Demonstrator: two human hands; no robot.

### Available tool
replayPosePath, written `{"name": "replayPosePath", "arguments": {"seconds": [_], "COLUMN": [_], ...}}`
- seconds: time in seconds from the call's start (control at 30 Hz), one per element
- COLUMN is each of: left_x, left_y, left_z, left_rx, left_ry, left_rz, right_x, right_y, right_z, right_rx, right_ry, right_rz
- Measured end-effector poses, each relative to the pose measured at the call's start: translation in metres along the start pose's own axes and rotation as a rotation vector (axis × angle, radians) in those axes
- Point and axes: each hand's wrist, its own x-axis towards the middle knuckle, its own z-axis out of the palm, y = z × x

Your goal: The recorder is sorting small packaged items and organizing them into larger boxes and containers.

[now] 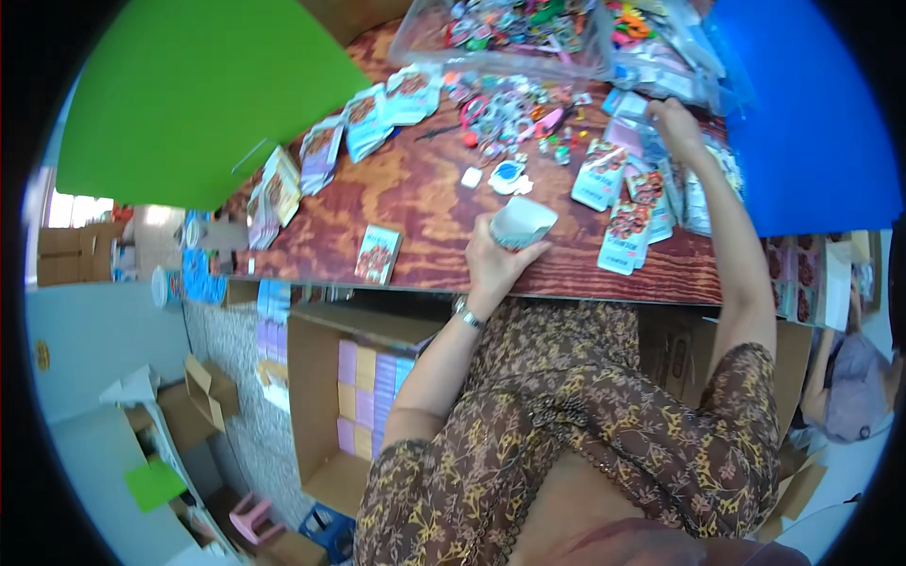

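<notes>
My left hand (pixel 493 259) is wrapped round a small pale packet (pixel 524 223), its mouth facing up. At the right back, the curled fingers of my right hand (pixel 676 127) reach in among light blue and pinkish packets (pixel 627 130); what they grip, if anything, is hidden. Printed food-picture pouches (pixel 627 231) lie overlapped between my hands, to the right. Beyond the left hand are a blue-and-white round piece (pixel 510 175) and a small white piece (pixel 471 176). One small printed box or pouch (pixel 377 255) lies alone near the table's front edge, left of my hand.
A heap of small colourful trinkets (pixel 519 111) covers the back middle of the wood-patterned table (pixel 429 203). Behind stands a clear bin (pixel 415 49) of trinkets. Fanned packet stacks (pixel 368 123) line the left. Green (pixel 208 94) and blue (pixel 812 113) panels flank the table; an open carton (pixel 316 415) stands below.
</notes>
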Motion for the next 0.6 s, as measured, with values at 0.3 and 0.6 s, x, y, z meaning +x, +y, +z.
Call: {"name": "replayPosePath", "arguments": {"seconds": [0.3, 0.6], "left_x": [-0.003, -0.025], "left_y": [-0.001, 0.000], "left_z": [-0.003, -0.014], "left_rx": [0.154, 0.303], "left_ry": [0.082, 0.131], "left_rz": [0.094, 0.254], "right_x": [-0.088, -0.102], "right_y": [-0.183, -0.214], "right_z": [-0.096, -0.065], "right_rx": [0.927, 0.546], "right_ry": [-0.002, -0.015], "right_rz": [-0.379, -0.703]}}
